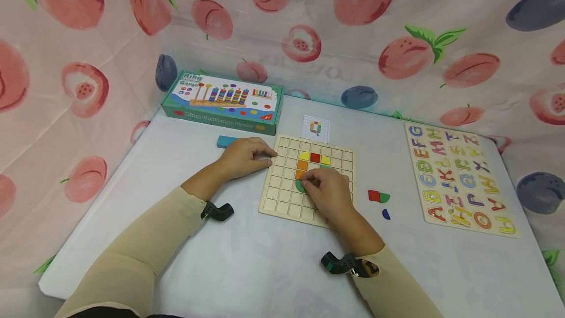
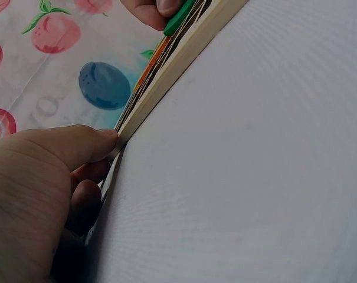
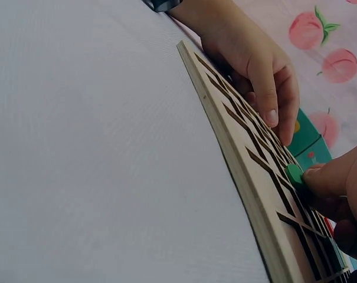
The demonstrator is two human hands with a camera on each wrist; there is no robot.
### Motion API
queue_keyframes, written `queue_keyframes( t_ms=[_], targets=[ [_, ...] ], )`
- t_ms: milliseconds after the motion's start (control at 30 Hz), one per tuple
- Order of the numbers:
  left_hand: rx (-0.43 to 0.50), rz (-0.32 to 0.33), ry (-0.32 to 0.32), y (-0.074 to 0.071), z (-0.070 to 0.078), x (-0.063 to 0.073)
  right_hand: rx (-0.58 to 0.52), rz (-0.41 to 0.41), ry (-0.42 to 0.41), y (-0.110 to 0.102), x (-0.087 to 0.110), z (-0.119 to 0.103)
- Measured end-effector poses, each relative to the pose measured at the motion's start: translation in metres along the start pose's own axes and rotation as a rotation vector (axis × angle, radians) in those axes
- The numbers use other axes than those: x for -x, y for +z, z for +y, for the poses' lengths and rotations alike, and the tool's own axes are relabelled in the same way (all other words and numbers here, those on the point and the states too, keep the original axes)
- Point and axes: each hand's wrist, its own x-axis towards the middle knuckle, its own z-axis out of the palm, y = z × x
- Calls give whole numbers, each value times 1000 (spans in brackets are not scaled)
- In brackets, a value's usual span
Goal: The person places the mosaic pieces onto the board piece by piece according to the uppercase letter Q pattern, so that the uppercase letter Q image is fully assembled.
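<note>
My right hand (image 1: pixel 328 191) pinches a green rounded piece (image 1: pixel 299 186) between thumb and fingers, low over the wooden grid board (image 1: pixel 282 195). In the right wrist view the green piece (image 3: pixel 294 175) stands tilted at the grid slots. On the board lie yellow corner pieces (image 1: pixel 304 156), a red square (image 1: pixel 315 157) and orange squares (image 1: pixel 302 165); part of a green piece (image 1: pixel 325 166) shows beside my right hand. My left hand (image 1: pixel 247 156) rests at the board's left edge, its fingertips touching the rim; in the left wrist view the thumb (image 2: pixel 89 141) lies against that edge.
A pattern card (image 1: pixel 315 128) lies behind the board. Right of it are a red square (image 1: pixel 373 196), a green quarter piece (image 1: pixel 385 198) and a blue piece (image 1: pixel 386 214). A teal block (image 1: pixel 226 141), a green game box (image 1: pixel 222 102) and an alphabet board (image 1: pixel 459 180) stand farther out.
</note>
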Motion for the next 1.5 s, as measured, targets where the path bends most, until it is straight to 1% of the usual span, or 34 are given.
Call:
queue_keyframes(
  t_ms=[167, 400, 533, 633, 767, 867, 1033, 1100, 1333, 1500],
  targets=[
    [-4, -3, -2, -1, 1, 0, 43, 12, -26, 0, 0, 0],
    [-6, -6, -6, -1, 1, 0, 86, 38, -14, 1, 1, 1],
    [-4, -5, -8, -1, 2, 0, 66, 34, 4, 0, 1, 1],
    [-2, -4, -12, -1, 2, 1, 40, 21, 34, -4, 1, 1],
    [2, -6, -13, -1, 3, 2, 15, 12, 67, -11, 1, 3],
    [2, -5, -12, 0, 2, 1, -33, -1, 108, -18, 2, 6],
    [-2, -3, -13, 0, 1, 0, -72, -20, 147, -30, 3, 18],
    [-4, -3, -13, 0, 1, 0, -63, -17, 134, -35, 4, 26],
    [-2, -7, -11, -1, 2, 0, -79, -7, 124, -48, 9, 46],
    [-3, -8, -5, -1, 2, -1, -59, 10, 84, -61, 15, 61]
  ],
)
